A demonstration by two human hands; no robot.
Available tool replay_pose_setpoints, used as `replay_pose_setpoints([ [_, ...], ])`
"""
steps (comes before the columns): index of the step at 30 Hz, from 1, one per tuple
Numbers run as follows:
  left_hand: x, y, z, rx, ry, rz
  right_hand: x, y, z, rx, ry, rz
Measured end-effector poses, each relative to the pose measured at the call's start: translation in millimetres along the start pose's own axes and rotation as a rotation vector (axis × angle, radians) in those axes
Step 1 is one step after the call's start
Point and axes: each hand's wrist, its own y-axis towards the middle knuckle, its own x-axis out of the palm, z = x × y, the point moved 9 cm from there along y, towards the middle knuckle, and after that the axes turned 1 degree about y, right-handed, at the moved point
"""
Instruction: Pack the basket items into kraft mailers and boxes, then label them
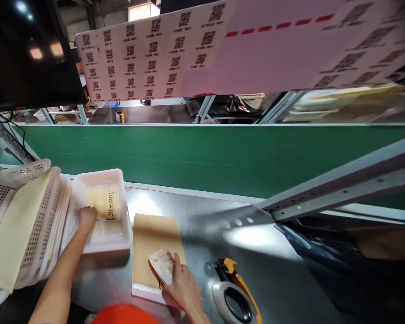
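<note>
- Closest in, a red rounded shape (124,314) pokes up at the bottom edge, between the two forearms.
- Just right of it, the right hand (185,288) has its thumb and fingers closed on a small pale packet (162,266), held over the lower part of a tan flat package (155,231) with a whitish near edge.
- To the right of that hand, apart from it, a yellow-and-black tape dispenser (242,281) with a big silvery roll lies on the metal table (216,234).
- Farther left, the left hand (87,219) reaches into a white plastic basket (124,225), its curled fingers at the near left side of a yellow packet (103,202) marked "beauty"; whether they grip it, I cannot tell.
- Left of that basket, more white baskets (30,252) stand tilted together, with a pale yellow sheet (18,225) among them.
- At the right, dark plastic (327,261) lies along the table's side.
- Beyond the table, a green band (189,153) runs across.
- Above it hang a pink board (256,49) with rows of square codes and, at upper left, a dark screen (27,58).
- Past these, a small yellow-and-black item (120,116) sits on a dark surface (155,114).
</note>
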Motion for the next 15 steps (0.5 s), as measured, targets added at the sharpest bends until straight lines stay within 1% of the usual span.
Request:
replay_pose_setpoints([
  [2, -32.8, -5.0, 13.3, -0.008, 0.01, 0.033, -7.1, -4.6, -3.2, -0.013, 0.004, 0.005],
  [3, -50.6, -11.7, 25.3, -0.007, 0.004, 0.068, -12.6, -8.6, -3.7, -0.015, 0.024, 0.012],
  [4, -66.7, -22.4, 41.7, 0.002, -0.008, 0.109, -18.5, -13.6, -3.1, -0.017, 0.057, 0.016],
  [5, -79.0, -37.3, 63.8, 0.037, -0.027, 0.147, -24.8, -19.5, -1.0, -0.017, 0.098, 0.021],
  [6, -85.1, -56.4, 91.2, 0.1, -0.048, 0.164, -31.1, -26.3, 3.2, -0.011, 0.142, 0.029],
  [7, -84.3, -79.1, 123.4, 0.196, -0.072, 0.153, -36.7, -33.9, 9.2, -0.002, 0.184, 0.038],
  [8, -76.7, -105.6, 160.7, 0.342, -0.1, 0.109, -41.1, -42.4, 16.7, 0.01, 0.221, 0.049],
  [9, -62.9, -134.3, 197.8, 0.496, -0.124, 0.027, -43.5, -51.7, 25.5, 0.022, 0.252, 0.057],
  [10, -45.1, -162.6, 230.7, 0.627, -0.13, -0.076, -44.1, -61.8, 35.3, 0.035, 0.279, 0.064],
  [11, -26.9, -188.5, 257.8, 0.741, -0.119, -0.169, -42.4, -72.5, 45.9, 0.053, 0.301, 0.067],
  [12, -11.4, -208.5, 277.0, 0.819, -0.111, -0.226, -38.9, -83.7, 57.0, 0.075, 0.318, 0.067],
  [13, 1.7, -222.1, 288.8, 0.871, -0.103, -0.257, -34.1, -95.3, 68.0, 0.101, 0.332, 0.067],
  [14, 11.5, -229.8, 293.7, 0.907, -0.1, -0.253, -28.7, -106.9, 78.4, 0.13, 0.34, 0.068],
  [15, 19.5, -233.0, 292.6, 0.931, -0.096, -0.23, -23.3, -118.4, 87.8, 0.161, 0.342, 0.07],
])
